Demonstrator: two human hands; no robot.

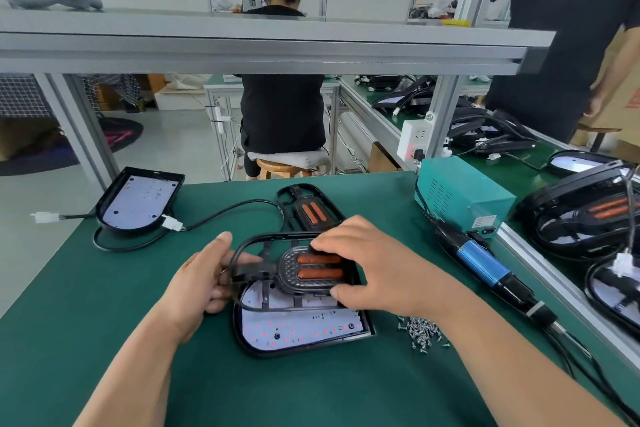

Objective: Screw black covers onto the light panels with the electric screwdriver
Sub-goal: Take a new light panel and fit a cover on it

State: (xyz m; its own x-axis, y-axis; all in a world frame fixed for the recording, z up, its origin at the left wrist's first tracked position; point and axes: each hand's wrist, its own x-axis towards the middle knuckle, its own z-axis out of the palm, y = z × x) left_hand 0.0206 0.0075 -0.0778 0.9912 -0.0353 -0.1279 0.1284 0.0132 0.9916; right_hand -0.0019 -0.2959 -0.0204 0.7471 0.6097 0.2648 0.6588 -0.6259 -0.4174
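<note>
You're only now seating the black cover (289, 276) on the light panel (294, 328) mid-table (104, 305), left hand (204, 282) fingers pinching its rim, right hand (374, 270) fingers clasping its top, apparently no screws (420, 329) driven, electric screwdriver (485, 263) untouched.

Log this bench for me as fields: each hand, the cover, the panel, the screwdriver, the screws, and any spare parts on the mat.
left hand: grips the black cover by its frame's left end
right hand: holds the cover over its orange-strip centre
light panel: on the green mat, cover above it, not yet seated
electric screwdriver: lying right of the panel, untouched
screws: loose pile by the right forearm
spares: second cover, second panel, far side
</note>
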